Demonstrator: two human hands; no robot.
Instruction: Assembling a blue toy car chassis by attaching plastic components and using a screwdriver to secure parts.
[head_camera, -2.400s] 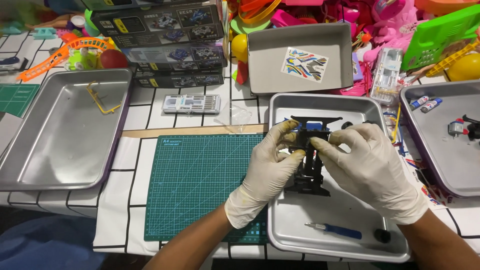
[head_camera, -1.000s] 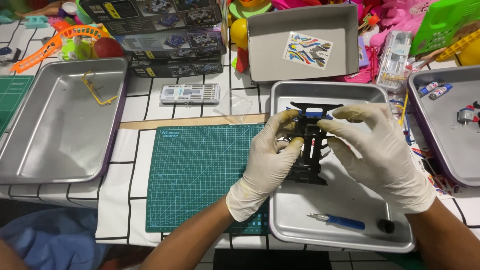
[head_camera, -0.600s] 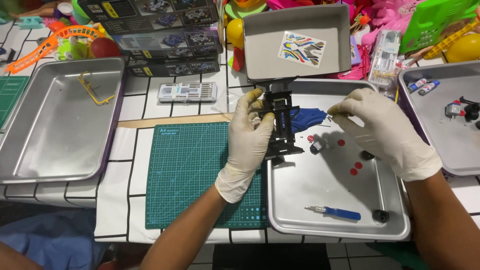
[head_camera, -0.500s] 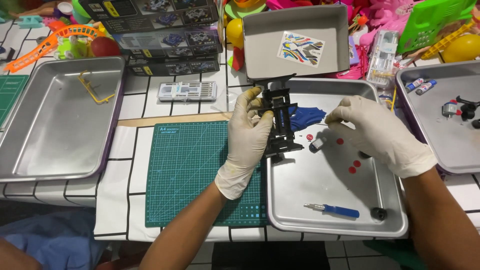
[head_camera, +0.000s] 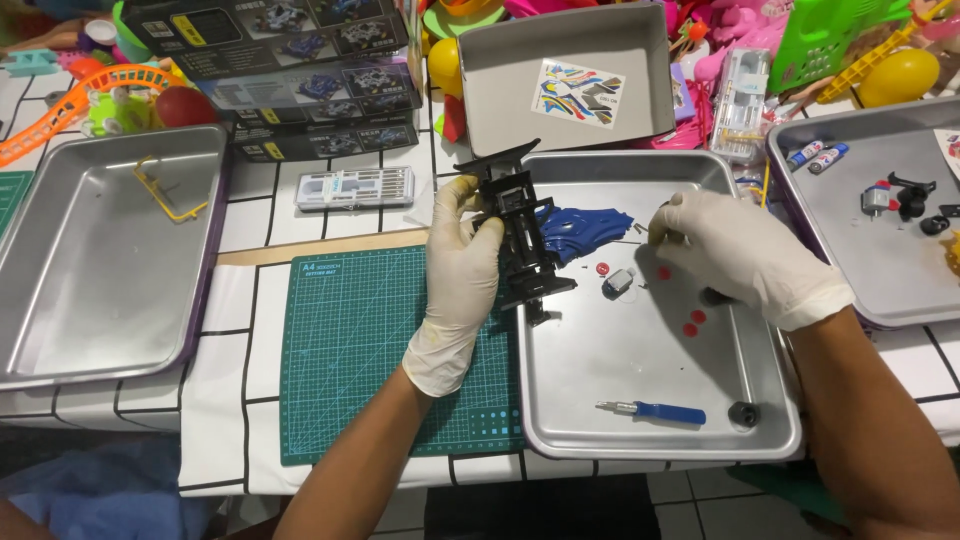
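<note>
black toy car chassis (head_camera: 522, 232) stands tilted in the head view, its long side running up and away, held over the left rim of the middle metal tray (head_camera: 640, 395) where tray meets green cutting mat (head_camera: 385, 350). left hand (head_camera: 462, 268), gloved in white, is closed around the chassis from the left, thumb on its upper part. right hand (head_camera: 735, 255), also gloved, is lowered into the tray with fingers curled and pinched toward the tray's upper part; whether anything small sits between the fingertips i cannot tell. between the two hands lie a blue car body shell (head_camera: 582, 228), a small silver motor (head_camera: 618, 284) and a few red round pieces (head_camera: 690, 322) (all loose on the tray floor). a blue-handled screwdriver (head_camera: 652, 411) and a black wheel (head_camera: 742, 413) lie near the tray's front edge.
</note>
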